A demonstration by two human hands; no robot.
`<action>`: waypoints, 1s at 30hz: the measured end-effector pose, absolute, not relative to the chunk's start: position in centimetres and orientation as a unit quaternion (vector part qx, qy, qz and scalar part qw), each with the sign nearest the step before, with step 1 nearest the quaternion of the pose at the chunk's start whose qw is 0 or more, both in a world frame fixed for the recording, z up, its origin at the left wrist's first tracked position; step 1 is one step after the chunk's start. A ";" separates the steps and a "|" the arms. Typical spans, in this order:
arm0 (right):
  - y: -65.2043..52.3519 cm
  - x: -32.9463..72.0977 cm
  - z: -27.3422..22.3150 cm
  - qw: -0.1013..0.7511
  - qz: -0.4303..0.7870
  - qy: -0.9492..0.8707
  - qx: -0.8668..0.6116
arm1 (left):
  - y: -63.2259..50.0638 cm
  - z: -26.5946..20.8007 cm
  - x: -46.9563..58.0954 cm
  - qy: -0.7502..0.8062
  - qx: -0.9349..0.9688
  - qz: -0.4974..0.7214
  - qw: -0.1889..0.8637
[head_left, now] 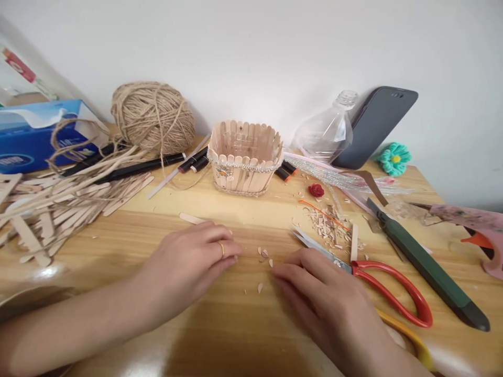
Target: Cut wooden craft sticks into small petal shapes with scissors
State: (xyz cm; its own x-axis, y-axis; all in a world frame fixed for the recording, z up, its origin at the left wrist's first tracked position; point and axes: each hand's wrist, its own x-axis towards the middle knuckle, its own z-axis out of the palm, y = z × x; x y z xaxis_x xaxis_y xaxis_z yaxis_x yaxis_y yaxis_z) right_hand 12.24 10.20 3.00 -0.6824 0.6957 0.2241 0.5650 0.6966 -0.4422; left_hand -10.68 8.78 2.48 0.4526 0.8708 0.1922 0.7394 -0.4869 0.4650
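My left hand [196, 256], a ring on one finger, rests low over the table with its fingers bent and drawn together. No object shows in it. Just beyond it lies a single wooden craft stick [191, 218]. Opposite, my right hand [324, 293] has its fingers curled down and pressed together, with nothing visible in them. Its fingertips are beside a few small cut wood chips [264, 253] lying between the hands. Red-handled scissors [393, 288] lie alongside the right hand, blades slightly apart and partly covered by it.
Behind the hands stands a craft-stick basket [243, 173]. Twine [153, 118], loose sticks [70, 214] and a tissue box [39, 136] crowd the left. Rightward are wood scraps [330, 225], a green-handled cutter [428, 267], a clear bottle top [328, 128], a phone [377, 125] and a pink glue gun [467, 220].
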 end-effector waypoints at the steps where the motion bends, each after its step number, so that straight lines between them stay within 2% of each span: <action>1: 10.1 12.0 3.1 0.189 0.183 -0.900 -0.346 | 8.8 2.4 -10.6 0.481 0.840 0.197 0.157; 4: 10.0 11.5 3.2 0.186 0.208 -0.899 -0.336 | 8.9 2.3 -10.4 0.493 0.830 0.188 0.180; 11: 10.0 10.9 3.0 0.128 0.215 -0.908 -0.336 | 9.2 2.7 -11.1 0.514 0.791 0.254 0.213; 18: 10.2 10.6 3.2 0.126 0.218 -0.907 -0.338 | 9.9 2.9 -11.2 0.452 0.862 0.153 0.171; 22: 10.4 9.9 4.0 0.117 0.234 -0.902 -0.344 | 10.1 3.0 -11.2 0.463 0.856 0.130 0.188; 25: 10.5 9.2 4.5 0.115 0.248 -0.902 -0.335 | 9.8 3.4 -11.3 0.495 0.811 0.170 0.264; 30: 10.8 7.7 4.9 0.143 0.316 -0.866 -0.359 | 9.3 4.2 -11.2 0.527 0.647 0.258 0.487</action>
